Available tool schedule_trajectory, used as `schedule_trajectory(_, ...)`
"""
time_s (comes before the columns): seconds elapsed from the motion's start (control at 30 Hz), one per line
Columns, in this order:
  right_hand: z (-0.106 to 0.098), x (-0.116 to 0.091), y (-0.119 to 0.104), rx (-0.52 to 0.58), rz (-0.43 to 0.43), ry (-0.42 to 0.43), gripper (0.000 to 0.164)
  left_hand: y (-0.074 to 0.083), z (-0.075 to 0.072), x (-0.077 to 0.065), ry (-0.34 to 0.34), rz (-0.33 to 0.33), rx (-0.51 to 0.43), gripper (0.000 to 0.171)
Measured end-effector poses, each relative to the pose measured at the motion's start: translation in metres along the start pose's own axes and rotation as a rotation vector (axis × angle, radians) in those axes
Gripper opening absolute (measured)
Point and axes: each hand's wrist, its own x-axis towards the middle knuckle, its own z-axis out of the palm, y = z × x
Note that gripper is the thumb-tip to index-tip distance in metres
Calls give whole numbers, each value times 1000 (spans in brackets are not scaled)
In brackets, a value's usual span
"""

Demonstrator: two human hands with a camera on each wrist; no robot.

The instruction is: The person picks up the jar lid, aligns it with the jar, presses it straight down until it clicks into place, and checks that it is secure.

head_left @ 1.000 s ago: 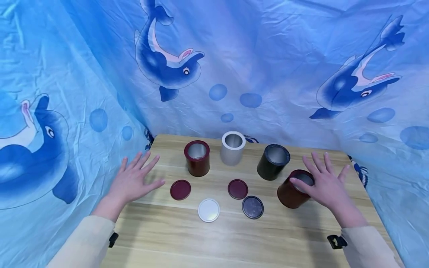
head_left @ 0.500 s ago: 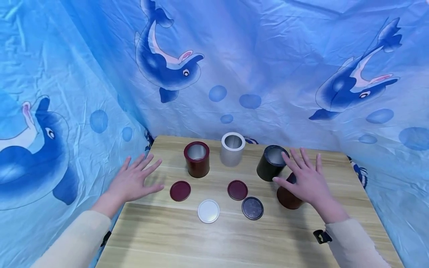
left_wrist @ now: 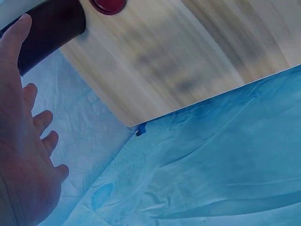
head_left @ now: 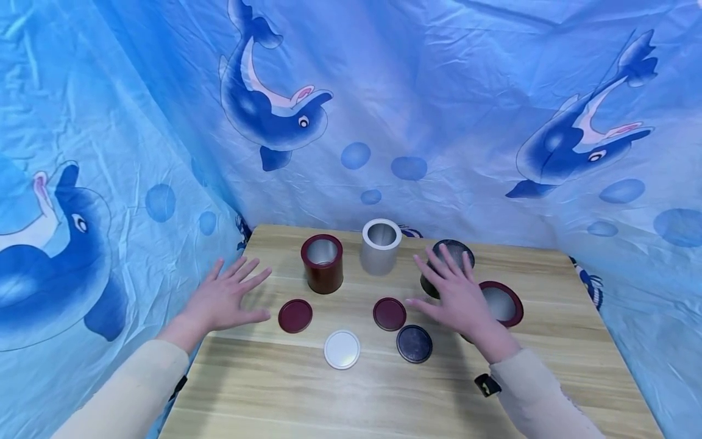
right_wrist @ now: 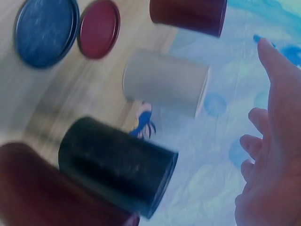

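"Four uncovered cans and four loose lids share one table (head_left: 263,390); where might trouble start?"

"Going left to right, the left hand (head_left: 222,302) has its thumb pointing towards the left red lid (head_left: 295,316), with the left red can (head_left: 325,268) behind that. A low sweep inward could skid the lid or bump the can."

"And the white lid (head_left: 342,350) and white can (head_left: 379,259)?"

"Probably safer, since both sit apart from the hands. Further along, the right red lid (head_left: 390,314) nearly meets the black lid (head_left: 414,344); a dropped thumb from the right hand (head_left: 460,299) could push one onto the other. The black can (right_wrist: 115,162) and right red can (head_left: 498,303) stand close together, partly hidden by that hand in the head view, so a careless wrist could tip one into the other."

"How are the hands posed?"

"The left one hovers over the table's left edge, fingers spread wide, grasping nothing. The right one reaches across the right half, fingers fanned towards the back, its grip equally wide and free of any load. The right wrist view shows those fingers apart from the black can. Exact height above the wood is hard to tell."
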Motion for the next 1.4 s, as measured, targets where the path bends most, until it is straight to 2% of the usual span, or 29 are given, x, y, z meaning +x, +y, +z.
schedule_trajectory(0.23,26,9,-23,27,-82,8,98,-4,18,1,-10,50,33,93)
schedule_trajectory(0.37,38,12,-34,50,-124,23,97,-4,26,0,8,72,17,93)
schedule_trajectory(0.63,62,16,-51,49,-117,-45,96,-6,43,0,6,81,-1,92)
schedule_trajectory(0.77,74,17,-59,64,-121,-75,95,-11,56,0,-4,73,-3,92)
schedule_trajectory(1.0,95,19,-72,108,-120,-130,94,-18,77,2,20,102,-48,92)
schedule_trajectory(1.27,121,22,-88,139,-115,-194,93,-12,83,6,-59,72,-42,93)
schedule_trajectory(1.4,134,23,-94,168,-112,-217,92,-9,87,10,-63,80,-31,93)
